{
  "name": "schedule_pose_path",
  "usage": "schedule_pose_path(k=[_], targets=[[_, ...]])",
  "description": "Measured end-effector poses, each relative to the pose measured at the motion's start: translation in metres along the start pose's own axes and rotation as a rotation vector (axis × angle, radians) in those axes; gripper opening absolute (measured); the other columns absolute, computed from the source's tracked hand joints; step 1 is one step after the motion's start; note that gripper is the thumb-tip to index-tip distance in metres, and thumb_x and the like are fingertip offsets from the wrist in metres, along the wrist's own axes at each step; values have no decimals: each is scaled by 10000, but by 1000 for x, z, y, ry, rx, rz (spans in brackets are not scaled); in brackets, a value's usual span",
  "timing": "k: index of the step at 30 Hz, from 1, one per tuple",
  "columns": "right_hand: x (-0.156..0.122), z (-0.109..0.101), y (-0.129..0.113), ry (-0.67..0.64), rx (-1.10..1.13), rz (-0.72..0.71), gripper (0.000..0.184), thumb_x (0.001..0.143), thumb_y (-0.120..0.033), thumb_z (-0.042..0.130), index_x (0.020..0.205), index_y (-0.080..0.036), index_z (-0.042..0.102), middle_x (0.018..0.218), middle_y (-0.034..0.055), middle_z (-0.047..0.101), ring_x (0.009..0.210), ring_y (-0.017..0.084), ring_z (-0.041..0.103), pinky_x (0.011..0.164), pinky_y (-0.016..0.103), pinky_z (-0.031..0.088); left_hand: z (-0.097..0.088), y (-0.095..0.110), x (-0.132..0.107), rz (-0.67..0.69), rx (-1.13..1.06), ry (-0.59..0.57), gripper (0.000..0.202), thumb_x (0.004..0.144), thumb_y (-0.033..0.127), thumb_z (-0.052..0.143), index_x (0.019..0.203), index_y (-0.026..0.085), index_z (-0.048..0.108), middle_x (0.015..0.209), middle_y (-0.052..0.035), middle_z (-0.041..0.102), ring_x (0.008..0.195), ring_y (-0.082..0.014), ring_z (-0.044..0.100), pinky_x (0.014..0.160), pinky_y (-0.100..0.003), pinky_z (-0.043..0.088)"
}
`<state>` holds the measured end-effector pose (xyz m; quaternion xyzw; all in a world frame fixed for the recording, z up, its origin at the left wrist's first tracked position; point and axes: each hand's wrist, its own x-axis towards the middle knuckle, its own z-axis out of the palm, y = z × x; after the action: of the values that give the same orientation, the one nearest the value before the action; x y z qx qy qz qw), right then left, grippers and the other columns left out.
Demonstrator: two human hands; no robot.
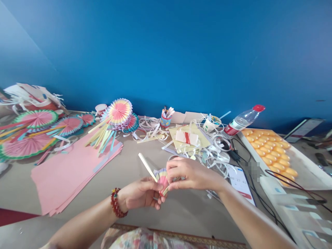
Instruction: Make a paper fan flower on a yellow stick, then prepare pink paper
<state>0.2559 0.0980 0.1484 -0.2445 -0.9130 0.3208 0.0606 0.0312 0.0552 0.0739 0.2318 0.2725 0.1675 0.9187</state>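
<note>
a flat tan table (135, 162) holds smooth pink paper sheets (70, 169). over its near edge, the left hand (141, 195) and right hand (190, 174) both pinch a little paper fan (161, 175), folded, pink and striped, with a pale flat stick (147, 166).

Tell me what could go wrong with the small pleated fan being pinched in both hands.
1. The left hand and right hand both pinch the small pleated fan; a hard squeeze may crush or tear its thin folds.
2. Its pale stick juts up to the left and might bend or work loose if twisted.
3. Curled paper strips lie just beyond the right hand and could snag on it.
</note>
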Motion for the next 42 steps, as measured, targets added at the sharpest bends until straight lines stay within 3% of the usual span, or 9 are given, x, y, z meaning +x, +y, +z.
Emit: schedule_pose_path(k=[15,21,27,34,42], targets=[[6,0,-5,29,-108,-9,212,953,-394,581,892,-217,682,819,-6,586,814,149,543,705,245,359,0,-1,1,22,6,6,175,778,260,729,826,94,697,757,-68,645,645,-132,592,640,-263,489],[7,4,-6,74,-139,17,211,931,-380,616,842,-189,629,795,-1,612,806,163,549,746,265,370,0,1,-1,23,8,11,179,773,256,730,833,91,696,758,-65,632,650,-132,584,638,-265,488],[7,5,-3,86,-128,-22,175,919,-355,640,857,-191,637,796,-11,644,776,154,569,936,322,368,-3,-3,0,28,-1,5,170,795,247,708,828,80,700,765,-75,634,652,-130,587,641,-264,495],[5,-6,-6,27,-65,-39,174,958,-304,564,869,-182,650,811,29,656,841,182,584,845,313,417,-6,-4,0,32,-1,-1,181,790,252,721,845,80,710,765,-80,653,659,-137,601,649,-273,500],[5,-3,-6,24,-89,12,131,949,-278,577,870,-188,629,838,23,636,822,178,578,720,265,389,-5,-4,0,37,10,9,189,786,264,722,822,79,709,762,-84,654,651,-135,599,649,-267,502]])
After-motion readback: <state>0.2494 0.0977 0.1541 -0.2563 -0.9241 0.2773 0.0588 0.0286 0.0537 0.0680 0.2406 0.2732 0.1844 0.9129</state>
